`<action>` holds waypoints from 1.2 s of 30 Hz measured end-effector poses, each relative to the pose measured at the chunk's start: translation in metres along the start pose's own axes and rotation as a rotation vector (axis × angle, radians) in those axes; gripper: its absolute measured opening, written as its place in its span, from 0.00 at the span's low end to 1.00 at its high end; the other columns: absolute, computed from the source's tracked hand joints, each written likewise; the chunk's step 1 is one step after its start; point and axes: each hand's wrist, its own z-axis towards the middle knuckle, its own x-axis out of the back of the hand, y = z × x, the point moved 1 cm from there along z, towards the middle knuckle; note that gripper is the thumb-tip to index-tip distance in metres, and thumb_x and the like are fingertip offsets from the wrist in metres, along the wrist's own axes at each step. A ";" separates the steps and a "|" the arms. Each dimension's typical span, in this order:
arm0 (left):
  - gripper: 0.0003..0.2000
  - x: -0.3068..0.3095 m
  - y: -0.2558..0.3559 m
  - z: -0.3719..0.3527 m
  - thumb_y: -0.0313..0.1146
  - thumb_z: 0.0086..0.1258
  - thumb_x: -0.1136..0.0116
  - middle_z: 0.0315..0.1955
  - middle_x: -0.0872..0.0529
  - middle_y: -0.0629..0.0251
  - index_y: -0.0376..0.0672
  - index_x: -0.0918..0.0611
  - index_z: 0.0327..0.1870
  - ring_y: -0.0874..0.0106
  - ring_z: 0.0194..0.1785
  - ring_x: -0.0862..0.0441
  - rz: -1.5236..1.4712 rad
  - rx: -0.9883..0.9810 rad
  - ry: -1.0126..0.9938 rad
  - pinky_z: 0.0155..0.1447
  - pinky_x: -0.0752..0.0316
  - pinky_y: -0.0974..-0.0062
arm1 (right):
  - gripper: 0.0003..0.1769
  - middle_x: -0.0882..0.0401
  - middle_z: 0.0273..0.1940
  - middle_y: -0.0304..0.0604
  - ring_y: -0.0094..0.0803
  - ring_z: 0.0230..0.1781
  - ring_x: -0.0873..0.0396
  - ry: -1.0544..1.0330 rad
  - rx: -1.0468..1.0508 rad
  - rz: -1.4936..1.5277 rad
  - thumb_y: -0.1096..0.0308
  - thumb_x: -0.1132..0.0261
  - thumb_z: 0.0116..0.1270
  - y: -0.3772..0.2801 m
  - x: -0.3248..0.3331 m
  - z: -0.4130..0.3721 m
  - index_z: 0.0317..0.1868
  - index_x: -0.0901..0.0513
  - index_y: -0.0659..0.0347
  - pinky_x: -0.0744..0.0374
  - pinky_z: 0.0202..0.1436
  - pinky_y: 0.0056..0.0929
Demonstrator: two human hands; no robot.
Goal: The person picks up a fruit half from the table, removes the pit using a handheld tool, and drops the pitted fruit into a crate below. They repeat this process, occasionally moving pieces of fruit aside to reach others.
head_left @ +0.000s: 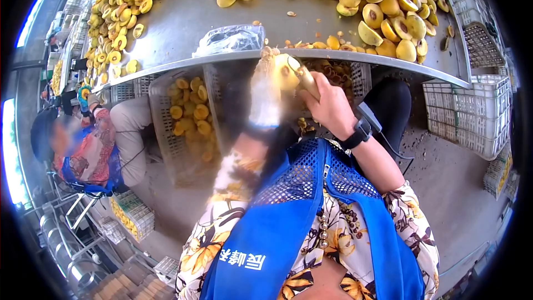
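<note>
Above the near edge of the metal table, my left hand (pixel 263 91), in a whitish glove and smeared by motion, grips a yellow peach half (pixel 286 73) with its cut face showing. My right hand (pixel 328 105), bare with a black watch at the wrist, is wrapped round the tan handle of a pitting tool (pixel 307 81). The tool's tip meets the peach half near its centre; its exact shape is too small to make out. A crumpled clear plastic bag (pixel 232 40) lies on the table beside my left hand.
Peach halves (pixel 404 25) are heaped along the metal table (pixel 183 22). Below stands a crate (pixel 161 114) of peach halves, left of my knees, and another crate (pixel 363 78) holding brownish scraps. White crates (pixel 469 114) stand at right. A co-worker (pixel 89 150) sits at left.
</note>
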 end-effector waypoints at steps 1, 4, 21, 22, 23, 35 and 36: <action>0.20 -0.001 0.003 0.001 0.51 0.72 0.53 0.35 0.19 0.67 0.42 0.24 0.49 0.75 0.34 0.21 -0.098 0.084 0.006 0.32 0.27 0.81 | 0.19 0.22 0.29 0.60 0.56 0.32 0.21 -0.012 0.048 0.032 0.64 0.38 0.62 0.008 -0.005 -0.005 0.51 0.29 0.62 0.24 0.35 0.42; 0.19 -0.008 -0.002 0.001 0.49 0.73 0.54 0.33 0.19 0.67 0.42 0.24 0.48 0.75 0.32 0.20 -0.192 0.188 0.091 0.30 0.27 0.82 | 0.17 0.22 0.28 0.61 0.58 0.31 0.22 -0.062 0.017 0.031 0.64 0.38 0.62 0.007 -0.007 -0.013 0.48 0.29 0.63 0.25 0.33 0.44; 0.12 -0.008 0.035 0.000 0.38 0.73 0.53 0.38 0.19 0.65 0.40 0.23 0.48 0.75 0.38 0.21 -0.763 0.485 0.045 0.41 0.24 0.80 | 0.12 0.25 0.28 0.67 0.64 0.33 0.26 -0.161 -0.071 0.003 0.73 0.43 0.59 0.007 -0.013 -0.026 0.39 0.37 0.68 0.29 0.36 0.53; 0.12 -0.005 0.035 0.001 0.38 0.72 0.52 0.36 0.19 0.65 0.40 0.22 0.46 0.75 0.37 0.21 -0.759 0.515 0.020 0.39 0.24 0.80 | 0.13 0.25 0.27 0.66 0.64 0.33 0.26 -0.188 -0.067 -0.006 0.73 0.43 0.58 0.008 -0.012 -0.025 0.38 0.37 0.68 0.29 0.36 0.53; 0.12 -0.002 0.034 0.003 0.38 0.72 0.52 0.35 0.19 0.65 0.40 0.22 0.45 0.75 0.35 0.21 -0.755 0.543 -0.006 0.37 0.24 0.80 | 0.13 0.25 0.27 0.66 0.64 0.33 0.26 -0.215 -0.063 -0.016 0.73 0.43 0.58 0.008 -0.011 -0.024 0.38 0.37 0.69 0.29 0.36 0.53; 0.13 -0.010 0.036 -0.009 0.39 0.74 0.52 0.35 0.20 0.66 0.40 0.24 0.48 0.78 0.36 0.23 -0.714 0.390 0.127 0.38 0.26 0.81 | 0.14 0.27 0.24 0.64 0.63 0.31 0.27 -0.066 -0.009 -0.018 0.76 0.42 0.54 0.005 -0.014 -0.024 0.37 0.38 0.69 0.30 0.34 0.53; 0.14 -0.011 0.040 -0.009 0.39 0.74 0.53 0.39 0.20 0.66 0.38 0.24 0.49 0.77 0.40 0.23 -0.745 0.422 0.133 0.44 0.26 0.80 | 0.13 0.27 0.24 0.64 0.63 0.31 0.27 -0.067 -0.007 -0.008 0.76 0.42 0.55 0.008 -0.014 -0.025 0.37 0.38 0.69 0.30 0.34 0.52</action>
